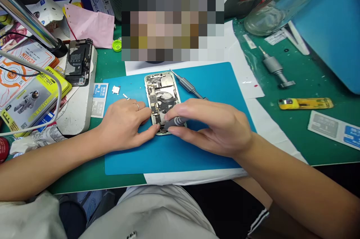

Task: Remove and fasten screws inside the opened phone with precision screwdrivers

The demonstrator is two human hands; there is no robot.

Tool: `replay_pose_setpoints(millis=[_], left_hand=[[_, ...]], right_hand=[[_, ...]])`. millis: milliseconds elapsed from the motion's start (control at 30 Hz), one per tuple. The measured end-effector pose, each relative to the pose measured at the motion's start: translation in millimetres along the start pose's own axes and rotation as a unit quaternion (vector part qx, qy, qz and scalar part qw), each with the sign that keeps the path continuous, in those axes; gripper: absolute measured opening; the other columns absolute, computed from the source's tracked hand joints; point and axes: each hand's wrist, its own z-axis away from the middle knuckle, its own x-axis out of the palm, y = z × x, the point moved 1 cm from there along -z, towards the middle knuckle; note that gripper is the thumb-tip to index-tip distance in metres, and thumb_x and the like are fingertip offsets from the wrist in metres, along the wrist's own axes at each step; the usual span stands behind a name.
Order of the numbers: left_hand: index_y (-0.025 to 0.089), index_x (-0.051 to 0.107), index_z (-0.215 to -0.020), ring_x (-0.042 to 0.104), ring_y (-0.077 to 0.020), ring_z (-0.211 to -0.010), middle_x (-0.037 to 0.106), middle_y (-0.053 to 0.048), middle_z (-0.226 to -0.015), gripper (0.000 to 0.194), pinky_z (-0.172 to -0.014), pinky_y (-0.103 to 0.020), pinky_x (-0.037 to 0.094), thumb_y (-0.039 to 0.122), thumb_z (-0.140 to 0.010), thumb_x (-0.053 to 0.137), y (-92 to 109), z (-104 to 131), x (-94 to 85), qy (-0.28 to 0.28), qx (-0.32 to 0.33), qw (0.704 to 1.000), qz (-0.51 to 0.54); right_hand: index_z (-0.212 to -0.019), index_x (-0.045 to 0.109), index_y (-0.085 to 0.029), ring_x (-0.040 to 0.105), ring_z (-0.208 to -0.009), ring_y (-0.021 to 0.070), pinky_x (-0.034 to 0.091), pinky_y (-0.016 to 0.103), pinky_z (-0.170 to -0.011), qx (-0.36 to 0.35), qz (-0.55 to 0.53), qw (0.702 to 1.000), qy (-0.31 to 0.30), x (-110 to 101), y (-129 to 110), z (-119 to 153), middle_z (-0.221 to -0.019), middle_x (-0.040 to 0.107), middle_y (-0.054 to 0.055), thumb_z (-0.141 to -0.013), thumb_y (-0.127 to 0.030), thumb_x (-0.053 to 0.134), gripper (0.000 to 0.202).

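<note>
An opened smartphone point(164, 98) lies on the blue mat point(132, 162), its battery area and circuit boards bare. My left hand point(123, 122) holds the phone by its lower left edge, thumb at the bottom corner and fingers curled along the side. Pinched between the thumb and fingers of my right hand point(216, 126) is a grey screwdriver point(177, 121), slanted over the phone's lower end; its tip is too small to make out. A second grey screwdriver point(187, 84) lies at the phone's upper right. Small metal parts point(116, 89) rest left of the phone.
Another opened phone point(79, 62) sits on a white box point(75, 115) at left, beside battery packaging point(30, 98). To the right are a third screwdriver point(274, 66), a yellow cutter point(305, 103) and a glass jar point(281, 6). A pixelated patch hides the far middle.
</note>
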Motion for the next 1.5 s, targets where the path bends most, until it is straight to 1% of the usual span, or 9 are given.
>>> replay_pose_setpoints(millis=[133, 267, 367, 533, 700, 833, 1267, 1400, 1500], left_hand=[[0.021, 0.055, -0.070, 0.053, -0.0190, -0.059, 0.057, -0.002, -0.064, 0.040, -0.056, -0.036, 0.031, 0.044, -0.100, 0.044, 0, 0, -0.3, 0.003, 0.000, 1.000, -0.011], [0.021, 0.052, -0.067, 0.051, -0.0184, -0.058, 0.056, -0.002, -0.063, 0.046, -0.056, -0.035, 0.031, 0.045, -0.103, 0.036, 0, 2, -1.2, 0.001, -0.006, 1.000, -0.012], [0.021, 0.050, -0.066, 0.051, -0.0179, -0.058, 0.056, -0.002, -0.063, 0.046, -0.056, -0.034, 0.032, 0.044, -0.104, 0.035, -1, 2, -2.0, 0.002, -0.005, 1.000, -0.005], [0.021, 0.051, -0.067, 0.051, -0.0173, -0.059, 0.056, -0.001, -0.064, 0.041, -0.057, -0.033, 0.033, 0.043, -0.101, 0.043, -1, 2, -3.0, 0.005, -0.008, 1.000, -0.001], [0.021, 0.050, -0.067, 0.050, -0.0174, -0.058, 0.055, -0.001, -0.063, 0.043, -0.056, -0.033, 0.031, 0.043, -0.102, 0.041, -1, 3, -3.4, 0.011, -0.010, 1.000, 0.000], [0.021, 0.051, -0.068, 0.050, -0.0174, -0.058, 0.056, -0.001, -0.064, 0.040, -0.056, -0.033, 0.031, 0.044, -0.100, 0.045, -1, 3, -3.8, 0.007, -0.017, 1.000, -0.003], [0.021, 0.050, -0.068, 0.051, -0.0179, -0.059, 0.055, -0.001, -0.065, 0.040, -0.056, -0.034, 0.033, 0.041, -0.101, 0.041, -1, 3, -3.5, -0.005, -0.014, 1.000, 0.002], [0.021, 0.050, -0.067, 0.051, -0.0181, -0.059, 0.055, -0.001, -0.064, 0.040, -0.056, -0.034, 0.032, 0.044, -0.100, 0.046, -2, 3, -3.6, -0.009, -0.017, 1.000, -0.009], [0.022, 0.050, -0.068, 0.050, -0.0180, -0.058, 0.056, -0.001, -0.064, 0.041, -0.056, -0.034, 0.032, 0.044, -0.101, 0.042, -2, 4, -3.4, -0.008, -0.014, 1.000, -0.009]], right_hand=[[-0.122, 0.055, -0.017, 0.075, -0.076, 0.0173, 0.064, 0.030, -0.065, -0.115, 0.077, 0.989, 0.042, 3, -4, 0, -0.092, 0.079, 0.005, -0.095, -0.015, 0.064, 0.028], [-0.124, 0.053, -0.011, 0.075, -0.085, 0.0180, 0.065, 0.031, -0.072, -0.152, 0.071, 0.985, 0.039, 6, -9, 0, -0.096, 0.079, 0.010, -0.096, -0.012, 0.057, 0.028], [-0.124, 0.053, -0.007, 0.075, -0.093, 0.0183, 0.065, 0.031, -0.079, -0.155, 0.041, 0.986, 0.049, 7, -12, -2, -0.099, 0.078, 0.012, -0.096, -0.010, 0.050, 0.029], [-0.117, 0.059, -0.016, 0.068, -0.069, 0.0144, 0.057, 0.027, -0.060, -0.142, 0.073, 0.985, 0.072, 7, -12, -7, -0.083, 0.074, 0.003, -0.092, -0.010, 0.062, 0.026], [-0.118, 0.060, -0.008, 0.072, -0.083, 0.0176, 0.062, 0.030, -0.071, -0.163, 0.030, 0.984, 0.070, 6, -13, -9, -0.090, 0.076, 0.010, -0.094, -0.009, 0.057, 0.025], [-0.117, 0.062, -0.016, 0.067, -0.069, 0.0162, 0.058, 0.029, -0.060, -0.149, 0.058, 0.984, 0.079, 6, -14, -9, -0.079, 0.073, 0.003, -0.092, -0.010, 0.063, 0.026], [-0.119, 0.065, -0.010, 0.068, -0.094, 0.0184, 0.058, 0.038, -0.090, -0.135, 0.060, 0.986, 0.082, 1, -16, -10, -0.095, 0.077, 0.008, -0.096, -0.014, 0.053, 0.026], [-0.109, 0.070, -0.022, 0.064, -0.082, 0.0169, 0.058, 0.034, -0.082, -0.135, 0.077, 0.982, 0.106, 3, -18, -10, -0.079, 0.072, 0.001, -0.090, -0.011, 0.066, 0.023], [-0.113, 0.069, -0.017, 0.066, -0.092, 0.0180, 0.059, 0.036, -0.086, -0.140, 0.060, 0.984, 0.092, 4, -18, -11, -0.090, 0.075, 0.005, -0.093, -0.012, 0.059, 0.023]])
